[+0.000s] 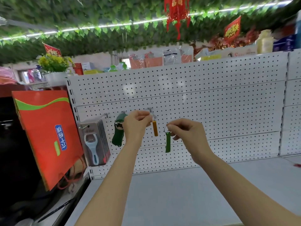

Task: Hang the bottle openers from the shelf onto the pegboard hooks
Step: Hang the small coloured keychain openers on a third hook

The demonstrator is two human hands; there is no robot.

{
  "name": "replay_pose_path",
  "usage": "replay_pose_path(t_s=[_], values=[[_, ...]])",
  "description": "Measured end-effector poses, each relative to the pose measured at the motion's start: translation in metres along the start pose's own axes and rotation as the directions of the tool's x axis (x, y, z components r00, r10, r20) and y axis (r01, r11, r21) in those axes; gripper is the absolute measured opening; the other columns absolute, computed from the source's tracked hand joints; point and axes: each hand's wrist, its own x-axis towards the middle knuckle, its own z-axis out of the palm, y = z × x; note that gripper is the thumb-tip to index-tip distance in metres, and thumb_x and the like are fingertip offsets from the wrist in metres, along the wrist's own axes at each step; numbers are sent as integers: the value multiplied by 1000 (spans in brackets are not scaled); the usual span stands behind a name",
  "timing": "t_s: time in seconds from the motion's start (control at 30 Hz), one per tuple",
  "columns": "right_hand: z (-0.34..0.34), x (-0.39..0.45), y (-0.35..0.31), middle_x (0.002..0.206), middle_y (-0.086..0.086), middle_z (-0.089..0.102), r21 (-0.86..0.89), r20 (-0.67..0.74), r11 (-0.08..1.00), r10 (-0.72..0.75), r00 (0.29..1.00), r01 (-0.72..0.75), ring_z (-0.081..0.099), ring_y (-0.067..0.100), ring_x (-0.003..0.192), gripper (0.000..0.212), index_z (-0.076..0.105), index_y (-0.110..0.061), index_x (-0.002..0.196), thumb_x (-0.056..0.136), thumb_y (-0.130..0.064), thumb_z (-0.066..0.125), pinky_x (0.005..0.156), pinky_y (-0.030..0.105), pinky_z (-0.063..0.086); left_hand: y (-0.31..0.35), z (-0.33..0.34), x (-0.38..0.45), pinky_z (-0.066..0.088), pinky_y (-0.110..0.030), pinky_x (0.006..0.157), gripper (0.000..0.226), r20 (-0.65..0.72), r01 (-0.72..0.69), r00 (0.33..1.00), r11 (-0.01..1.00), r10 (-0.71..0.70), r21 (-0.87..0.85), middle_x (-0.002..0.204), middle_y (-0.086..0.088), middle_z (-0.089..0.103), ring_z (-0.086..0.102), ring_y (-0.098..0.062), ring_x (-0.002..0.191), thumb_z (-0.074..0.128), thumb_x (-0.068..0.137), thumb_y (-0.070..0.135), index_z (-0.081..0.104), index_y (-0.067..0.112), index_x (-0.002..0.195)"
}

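Head view looks up a white pegboard (203, 98) that rises from the back of a pale grey shelf (187, 193). Both bare forearms reach up from the bottom edge.

The left hand (136, 122) is closed, its fingertips pinched at the top of a gold bottle opener (154, 128), right under a small metal hook (150, 109) on the board. The gold opener hangs straight down from the pinch, close against the pegboard; whether its ring is already over the hook cannot be told.

The right hand (184, 130) is closed too, pinching the key ring of a green bottle opener (168, 142) between thumb and fingertips. That opener dangles upright in the air, lower than the gold one and just to its right, clear of the shelf and not on any hook.

Left of the left hand, a dark green bottle-shaped opener (117, 132) hangs from another hook, partly hidden by the wrist. Further left, a stack of carded openers (94, 142), the front one with a light blue handle, hangs on a longer peg near the board's edge.

A red gift bag (47, 134) with a green wave and a blue label leans beside the board on the far left. A small red object (297, 165) lies on the shelf at the far right. Green leaf garlands (97, 22) and red decorations (177, 12) hang overhead.
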Motion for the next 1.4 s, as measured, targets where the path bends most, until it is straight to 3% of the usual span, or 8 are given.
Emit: replay_pose_path(t_s=[0.23,0.33,0.5,0.67,0.8,0.9,1.07,1.4], values=[[13,17,0,78,5,74,-18,-7,1000,-20,1000,20,65,11,65,6,77,-10,83,83,-6,72,61,24,55,-18,15,23,63,-36,76,11,28,-25,999,997,23,71,75,-1,76,73,-12,68,79,81,8,74,17,86],[16,25,1,77,6,74,-19,-11,1000,-14,1000,14,64,11,65,6,77,-10,83,84,-7,72,62,25,56,-29,19,28,62,-40,81,13,23,-75,997,989,73,131,76,4,75,73,-13,74,78,82,11,73,23,83],[24,34,7,75,3,75,-20,-20,1000,13,1000,-13,65,10,65,4,77,-10,83,84,-9,72,64,27,56,-32,19,32,58,-32,84,12,57,-171,985,954,162,245,83,9,74,70,-8,81,74,87,13,76,25,88],[30,43,8,69,-5,72,-12,-24,1000,14,1000,-14,64,9,64,10,76,-15,79,84,-8,71,63,26,55,-35,12,34,53,-25,82,18,174,-322,945,870,275,372,92,9,75,67,-8,86,66,92,13,78,26,98],[33,53,11,68,-4,71,4,-45,1000,22,999,-22,64,9,62,9,76,-13,79,84,-8,71,61,25,55,-37,-1,32,42,-27,109,42,345,-407,899,808,271,427,133,11,64,55,-9,124,59,94,4,67,28,128],[36,60,14,67,-4,70,8,-40,999,32,999,-32,63,9,62,13,75,-17,75,84,-9,72,59,23,53,-39,-11,33,29,-24,115,58,468,-497,844,710,261,499,146,14,53,41,-6,139,56,92,-2,56,31,140],[44,68,24,72,1,73,-8,-39,999,40,998,-41,64,8,62,10,76,-15,77,84,-9,71,58,20,51,-44,-17,42,34,-31,116,67,525,-495,831,679,185,543,147,13,51,40,-9,140,55,91,-2,47,37,146],[52,84,49,76,5,73,-43,-83,996,80,993,-84,64,13,66,7,76,-11,81,85,-11,70,61,23,52,-43,-16,52,40,-31,109,68,544,-478,826,692,145,541,145,11,54,45,-14,136,50,93,-2,45,43,144]])
